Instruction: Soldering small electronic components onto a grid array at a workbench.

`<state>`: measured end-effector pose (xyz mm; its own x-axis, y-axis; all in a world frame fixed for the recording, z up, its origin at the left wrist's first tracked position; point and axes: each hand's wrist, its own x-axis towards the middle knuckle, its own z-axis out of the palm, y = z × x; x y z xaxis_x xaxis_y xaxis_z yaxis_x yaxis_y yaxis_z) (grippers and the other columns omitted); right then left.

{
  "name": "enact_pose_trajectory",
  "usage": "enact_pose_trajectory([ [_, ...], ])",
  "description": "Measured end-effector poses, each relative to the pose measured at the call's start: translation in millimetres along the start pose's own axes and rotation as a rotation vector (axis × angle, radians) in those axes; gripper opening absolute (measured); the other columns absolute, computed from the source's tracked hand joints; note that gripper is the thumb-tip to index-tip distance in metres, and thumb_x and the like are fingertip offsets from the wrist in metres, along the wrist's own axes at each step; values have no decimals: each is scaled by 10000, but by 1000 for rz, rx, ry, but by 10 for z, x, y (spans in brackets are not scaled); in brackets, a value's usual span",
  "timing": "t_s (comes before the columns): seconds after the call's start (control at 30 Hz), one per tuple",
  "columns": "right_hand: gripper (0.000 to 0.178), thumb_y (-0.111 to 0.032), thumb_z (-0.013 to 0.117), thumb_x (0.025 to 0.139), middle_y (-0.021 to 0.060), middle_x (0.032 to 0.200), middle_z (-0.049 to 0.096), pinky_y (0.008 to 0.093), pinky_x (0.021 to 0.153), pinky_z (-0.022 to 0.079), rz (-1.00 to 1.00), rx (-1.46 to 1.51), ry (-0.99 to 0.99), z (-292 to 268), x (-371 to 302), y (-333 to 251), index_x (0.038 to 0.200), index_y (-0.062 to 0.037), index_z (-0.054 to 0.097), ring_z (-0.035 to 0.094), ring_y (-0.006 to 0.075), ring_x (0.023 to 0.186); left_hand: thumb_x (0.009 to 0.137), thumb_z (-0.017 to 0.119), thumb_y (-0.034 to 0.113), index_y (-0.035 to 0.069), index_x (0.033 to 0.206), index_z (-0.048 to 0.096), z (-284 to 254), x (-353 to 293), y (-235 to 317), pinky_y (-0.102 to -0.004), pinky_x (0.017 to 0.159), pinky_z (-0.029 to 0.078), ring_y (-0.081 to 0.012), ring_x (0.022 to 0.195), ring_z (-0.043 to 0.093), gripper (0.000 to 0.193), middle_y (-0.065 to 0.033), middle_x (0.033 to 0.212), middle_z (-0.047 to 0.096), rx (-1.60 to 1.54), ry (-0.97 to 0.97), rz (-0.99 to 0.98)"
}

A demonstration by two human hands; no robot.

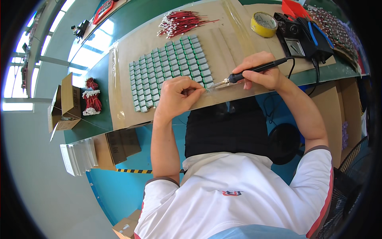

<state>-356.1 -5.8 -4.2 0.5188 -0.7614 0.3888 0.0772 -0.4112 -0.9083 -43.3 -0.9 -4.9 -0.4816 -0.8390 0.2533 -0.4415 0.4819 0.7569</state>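
My right hand (267,73) is closed round the black handle of a soldering iron (256,71), whose metal tip points left toward the near right corner of a block array. That array is many small grey rectangular blocks with green edges (169,61), laid in slanting rows on a brown board (225,47). My left hand (177,93) rests over the array's near edge. Its thumb and forefinger are pinched together right by the iron's tip; what they hold is too small to make out. Beyond the array lies a pile of red wires with white connectors (183,24).
Back right are a yellow tape roll (264,24), a black soldering station (306,40), blue-handled pliers (312,34) and a red tray (294,8). At left lie bundled red wires (92,102) and an open carton (69,101). A fan (350,175) stands at lower right.
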Motion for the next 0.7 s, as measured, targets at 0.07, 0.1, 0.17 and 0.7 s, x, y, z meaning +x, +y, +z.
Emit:
enact_pose_trajectory([
  [0.07,206,11,619,900,148,816,742,263,616,582,3,1,4,-4,-12,3,1040,81,753,698,145,613,790,778,2,21,841,769,3,5,9,-238,521,414,-61,572,525,55,-6,674,617,5,7,20],
  [0.1,206,11,619,900,148,819,743,262,615,581,1,2,4,-6,-19,4,1040,81,753,698,145,612,790,778,2,21,841,769,12,3,7,-238,521,414,-61,572,525,55,-6,674,617,4,7,20],
  [0.17,206,11,618,901,148,822,744,262,614,581,-3,4,2,-8,-14,1,1041,80,753,698,145,611,786,786,3,22,840,770,20,3,1,-242,522,415,-66,572,530,60,-9,671,616,-4,2,23],
  [0.7,237,-23,587,983,156,890,750,266,670,588,0,83,101,0,-20,82,1153,71,723,701,141,667,844,792,79,-8,879,754,-10,22,65,-243,566,466,-65,602,559,101,-33,708,679,-102,95,-111],
])
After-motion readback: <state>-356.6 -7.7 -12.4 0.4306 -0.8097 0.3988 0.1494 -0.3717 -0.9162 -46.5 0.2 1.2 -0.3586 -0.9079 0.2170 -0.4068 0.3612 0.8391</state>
